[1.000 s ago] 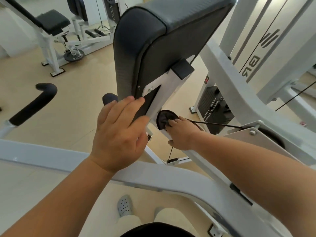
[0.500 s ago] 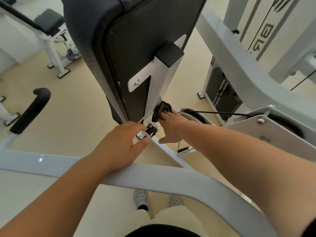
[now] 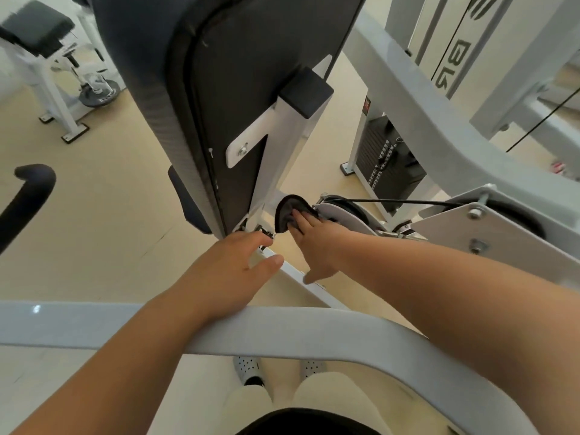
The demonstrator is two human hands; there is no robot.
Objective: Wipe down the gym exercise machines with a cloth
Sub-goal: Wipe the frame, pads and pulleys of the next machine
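Observation:
A dark cloth (image 3: 284, 211) lies bunched against the foot of the white post (image 3: 292, 142) that carries the black backrest pad (image 3: 150, 89). My right hand (image 3: 317, 246) presses the cloth to the post with straight fingers, thumb splayed away below. My left hand (image 3: 229, 271) reaches over the white frame bar (image 3: 298, 331); its relaxed fingers touch the small bracket at the post's base, just left of the cloth. Both forearms cross above the bar.
A pulley (image 3: 348, 211) with a black cable (image 3: 392, 200) sits right behind the cloth. The black weight stack (image 3: 389, 164) stands beyond it. A padded black handle (image 3: 25, 199) juts in at the left. Another white bench machine (image 3: 37, 36) stands far left on the beige floor.
My left hand has slid down from the lower edge of the backrest to the bracket at the post's base. My right hand has moved the cloth lower along the post.

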